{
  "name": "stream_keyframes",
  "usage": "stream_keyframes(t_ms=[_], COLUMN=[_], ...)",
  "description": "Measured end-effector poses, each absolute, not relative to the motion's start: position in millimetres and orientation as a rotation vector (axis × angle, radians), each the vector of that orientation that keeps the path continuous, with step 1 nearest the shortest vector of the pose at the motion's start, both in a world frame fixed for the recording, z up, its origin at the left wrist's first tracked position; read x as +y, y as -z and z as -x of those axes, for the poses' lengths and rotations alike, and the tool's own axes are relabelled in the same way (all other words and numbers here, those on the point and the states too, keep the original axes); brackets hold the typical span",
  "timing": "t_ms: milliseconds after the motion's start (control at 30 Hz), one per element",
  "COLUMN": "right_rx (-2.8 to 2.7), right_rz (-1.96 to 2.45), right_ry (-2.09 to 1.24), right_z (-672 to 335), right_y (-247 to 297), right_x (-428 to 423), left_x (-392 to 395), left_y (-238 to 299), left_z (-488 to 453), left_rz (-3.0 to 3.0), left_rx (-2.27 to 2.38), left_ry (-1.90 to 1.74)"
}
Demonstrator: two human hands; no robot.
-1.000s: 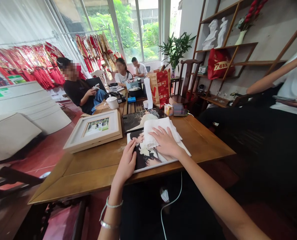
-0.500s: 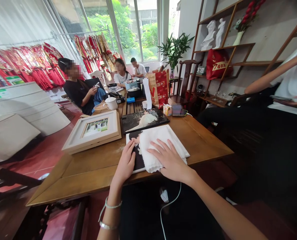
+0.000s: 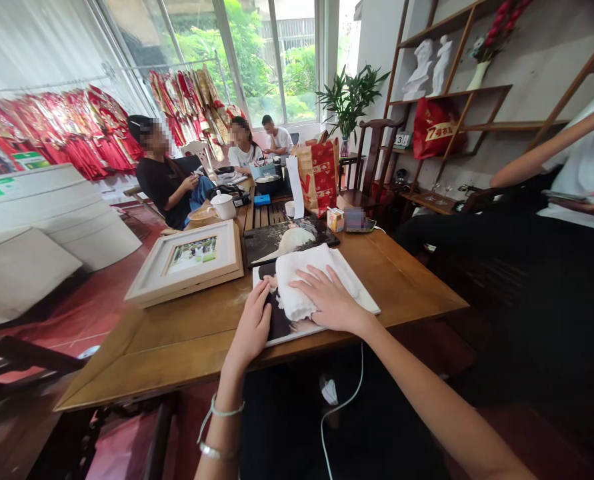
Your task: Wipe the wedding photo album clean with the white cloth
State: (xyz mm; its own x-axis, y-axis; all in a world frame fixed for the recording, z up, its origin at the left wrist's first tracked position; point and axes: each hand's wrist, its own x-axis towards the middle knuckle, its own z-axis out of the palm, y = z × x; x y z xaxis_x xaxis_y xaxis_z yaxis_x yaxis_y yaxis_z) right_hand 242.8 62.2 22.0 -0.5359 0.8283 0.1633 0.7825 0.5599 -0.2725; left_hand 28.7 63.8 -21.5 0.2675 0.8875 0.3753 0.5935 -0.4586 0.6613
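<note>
A flat photo panel (image 3: 277, 325) with a white edge lies near the front of the table, a dark-haired figure printed on it. My left hand (image 3: 255, 315) rests on its left edge, fingers stretched out against the print. On top of the panel is a folded white cloth (image 3: 291, 280). My right hand (image 3: 327, 299) lies flat on this cloth, fingers spread, pressing it to the print; its thumb is partly hidden. Touching or close behind the panel lies a dark photo panel (image 3: 281, 241) with a white-dressed figure.
Wood-framed pictures (image 3: 189, 263) are stacked at left on the wooden table (image 3: 187, 333). Further back stand a white teapot (image 3: 223, 205), a paper bag (image 3: 317, 175), a small box (image 3: 335, 220) and a phone (image 3: 359, 220). Several people sit around; a white cable (image 3: 341, 405) hangs below the front edge.
My right hand and the white cloth have slid away from me and slightly left, uncovering the panel's near edge. My left hand stays put. The person in black at left has shifted slightly right.
</note>
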Motion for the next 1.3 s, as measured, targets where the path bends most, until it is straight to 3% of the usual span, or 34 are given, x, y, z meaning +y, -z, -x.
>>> stream_keyframes(t_ms=[267, 767, 1300], right_rx=[-2.504, -2.561, -2.514], right_rz=[1.425, 1.271, 1.376], right_ry=[-0.233, -0.215, -0.208], right_z=[-232, -243, -223], right_y=[-24, -20, -21], right_x=[85, 9, 83], left_x=[64, 61, 63], left_y=[23, 17, 21], left_z=[-28, -31, -29], left_rz=[-2.166, -2.141, -2.148], left_rx=[1.35, 1.339, 1.324], left_ry=[-1.039, -1.027, -1.037])
